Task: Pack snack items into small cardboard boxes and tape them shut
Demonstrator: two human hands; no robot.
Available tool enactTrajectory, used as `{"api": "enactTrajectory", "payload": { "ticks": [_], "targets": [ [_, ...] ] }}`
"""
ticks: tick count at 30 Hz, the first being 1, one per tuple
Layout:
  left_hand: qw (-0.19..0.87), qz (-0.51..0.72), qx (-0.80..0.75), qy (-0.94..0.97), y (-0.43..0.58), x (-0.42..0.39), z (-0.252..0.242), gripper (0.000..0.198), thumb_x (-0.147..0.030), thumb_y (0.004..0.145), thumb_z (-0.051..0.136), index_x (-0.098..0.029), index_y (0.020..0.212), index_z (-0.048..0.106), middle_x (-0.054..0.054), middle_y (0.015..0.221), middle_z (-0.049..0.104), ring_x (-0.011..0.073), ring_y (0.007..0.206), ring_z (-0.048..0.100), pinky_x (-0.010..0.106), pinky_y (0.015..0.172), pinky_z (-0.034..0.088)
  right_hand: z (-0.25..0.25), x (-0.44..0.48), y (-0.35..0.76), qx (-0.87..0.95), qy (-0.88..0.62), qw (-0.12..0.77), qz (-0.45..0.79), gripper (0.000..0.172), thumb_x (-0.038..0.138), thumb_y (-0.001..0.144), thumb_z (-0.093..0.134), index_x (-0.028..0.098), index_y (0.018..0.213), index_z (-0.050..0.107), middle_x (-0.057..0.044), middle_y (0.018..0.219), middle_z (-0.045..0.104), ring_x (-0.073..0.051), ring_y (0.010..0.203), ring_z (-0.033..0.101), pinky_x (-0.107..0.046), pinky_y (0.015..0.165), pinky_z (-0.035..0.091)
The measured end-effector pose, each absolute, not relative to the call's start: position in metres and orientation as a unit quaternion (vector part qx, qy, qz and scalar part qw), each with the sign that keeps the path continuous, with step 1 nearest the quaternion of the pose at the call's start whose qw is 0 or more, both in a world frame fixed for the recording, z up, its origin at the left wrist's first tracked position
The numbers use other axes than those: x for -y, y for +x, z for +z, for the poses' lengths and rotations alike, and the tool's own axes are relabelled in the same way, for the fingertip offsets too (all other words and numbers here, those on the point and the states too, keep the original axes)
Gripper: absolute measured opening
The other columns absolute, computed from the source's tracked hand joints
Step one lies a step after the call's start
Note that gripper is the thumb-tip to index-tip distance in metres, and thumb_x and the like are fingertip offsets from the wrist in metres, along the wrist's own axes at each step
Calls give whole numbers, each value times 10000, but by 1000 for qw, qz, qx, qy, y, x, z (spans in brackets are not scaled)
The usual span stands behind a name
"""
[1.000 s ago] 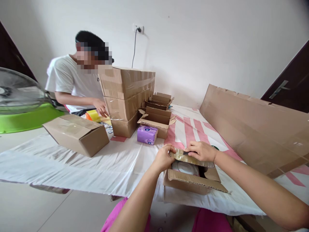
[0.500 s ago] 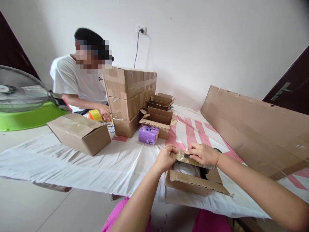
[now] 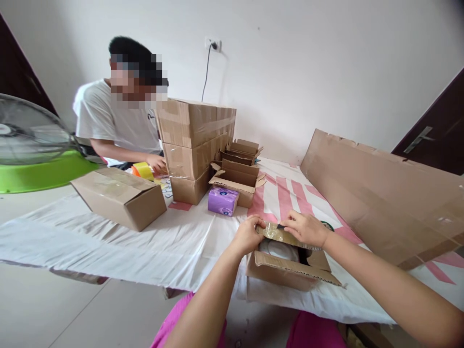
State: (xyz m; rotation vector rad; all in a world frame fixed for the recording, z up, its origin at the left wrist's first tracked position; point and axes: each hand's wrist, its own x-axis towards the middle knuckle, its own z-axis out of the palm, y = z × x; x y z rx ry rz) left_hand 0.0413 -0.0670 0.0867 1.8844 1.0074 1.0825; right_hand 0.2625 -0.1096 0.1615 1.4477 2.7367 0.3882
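Observation:
Near the table's front edge stands an open cardboard box, with a white rounded thing inside. My left hand pinches the left end of the box's far flap, which carries shiny clear tape. Closed around a small dark flat thing, my right hand presses at the same flap's upper edge. Too little of that dark thing shows to name it. The box's near flap stands folded outward.
A purple tissue pack lies beside an open carton. Taped cartons are stacked behind; a closed carton sits left. A co-worker sits beyond, near a yellow tape roll. A large cardboard sheet stands right.
My right hand has shifted slightly upward along the flap, and less of the dark thing shows. The left hand keeps its pinch. The co-worker's hand has moved slightly away from the tape roll.

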Motion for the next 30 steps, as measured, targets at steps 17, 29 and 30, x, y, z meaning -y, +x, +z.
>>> {"api": "enactTrajectory", "payload": {
  "ticks": [17,29,30],
  "targets": [
    [361,432,-393,727,45,66,85,271,34,586,593,-173,759,618,14,918,654,172,921,614,284,838,473,155,142,251,-882,467,-56,22,290,314,900,510,254,1173,589,-66,1057,601,-176,841,617,-312,745,489],
    [354,438,-383,732,43,70,89,251,38,590,583,-166,736,602,14,890,636,170,898,607,291,838,469,146,119,206,-760,636,-129,-42,282,188,818,554,224,1097,527,-60,990,700,-227,895,667,-309,735,448],
    [353,439,-383,733,43,70,89,252,38,590,581,-167,735,602,11,883,637,169,895,607,287,833,468,146,119,203,-761,636,-121,-31,256,180,827,533,218,1080,526,-59,958,699,-223,858,666,-301,705,434]
  ]
}}
